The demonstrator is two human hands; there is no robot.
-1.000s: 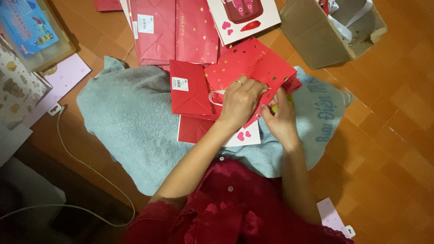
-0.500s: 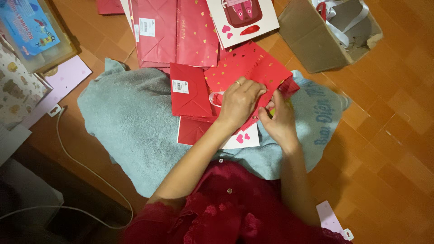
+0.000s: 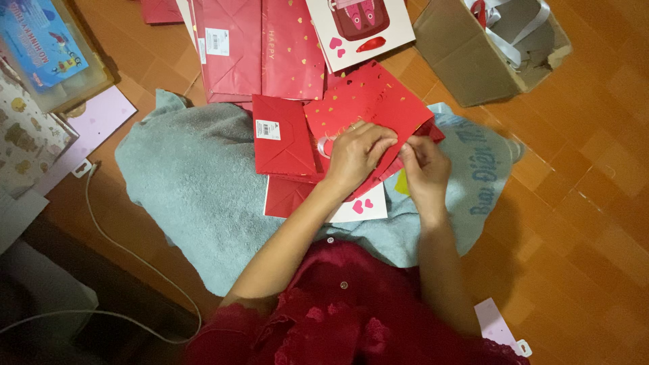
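The person sits on the tiled floor [image 3: 574,223] with a grey-blue towel [image 3: 182,182] spread in front of them. On the towel lies a red gift bag with gold hearts [image 3: 368,108], tilted, resting on a small pile of other flat bags. The left hand [image 3: 357,154] lies palm-down across the lower part of that bag, its fingers [image 3: 378,140] curled and pressing the paper flat. The right hand [image 3: 422,165] is at the bag's right edge, fingertips pinched together on something small there; it looks like the bag's edge or a bit of handle ribbon, but I cannot tell which.

Just left of the held bag lies a folded red bag with a white label [image 3: 280,138], and beneath both shows a white card with pink hearts [image 3: 362,208]. Further up are two larger red bags [image 3: 263,51] lying side by side, a white bag with a red picture [image 3: 358,27] and an open cardboard box [image 3: 487,47]. A white cable [image 3: 128,250] trails across the floor at the left.

To do this well, I'd judge the left hand should keep the bag pinned flat so it doesn't slide on the soft towel, while the right works in small, gentle pinches close to the edge, so the paper neither creases nor tears.
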